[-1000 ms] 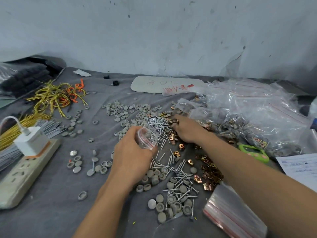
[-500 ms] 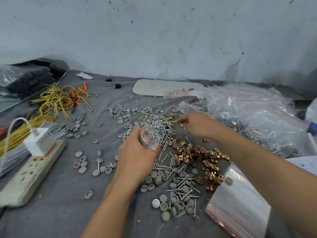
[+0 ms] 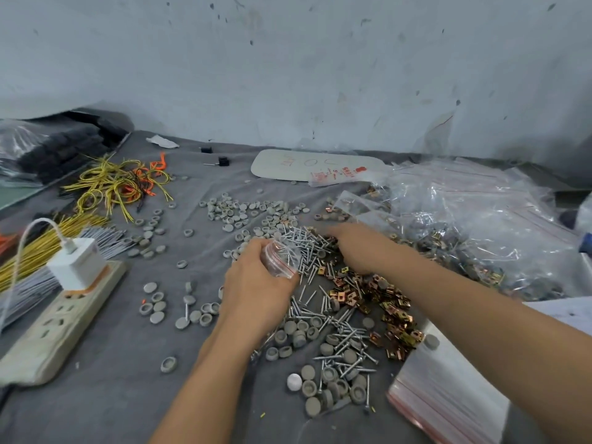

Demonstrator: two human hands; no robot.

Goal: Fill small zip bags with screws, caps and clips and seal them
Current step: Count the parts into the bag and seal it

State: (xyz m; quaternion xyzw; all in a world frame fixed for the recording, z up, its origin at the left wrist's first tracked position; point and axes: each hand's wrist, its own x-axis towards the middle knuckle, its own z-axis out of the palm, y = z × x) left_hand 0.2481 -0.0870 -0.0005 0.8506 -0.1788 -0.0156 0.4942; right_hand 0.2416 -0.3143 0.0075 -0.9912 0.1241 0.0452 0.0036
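Note:
My left hand (image 3: 256, 283) grips a small clear zip bag (image 3: 280, 259) with a red seal strip, its mouth held toward the right. My right hand (image 3: 352, 248) lies just right of the bag over the heap of silver screws (image 3: 307, 248), fingers stretched toward the far end of the heap; whether they pinch anything is blurred. Brass clips (image 3: 378, 299) spread below my right forearm. Grey round caps (image 3: 243, 213) are scattered behind the screws, and more caps (image 3: 323, 382) mixed with screws lie near the front.
A stack of empty zip bags (image 3: 448, 392) lies at the front right. Filled bags in a large clear pile (image 3: 480, 225) sit at the right. A power strip with a white charger (image 3: 64, 302) is on the left, with yellow and orange wires (image 3: 118, 184) behind it.
My right hand has moved from the clips to the far end of the screw heap. My left hand keeps holding the bag in about the same place.

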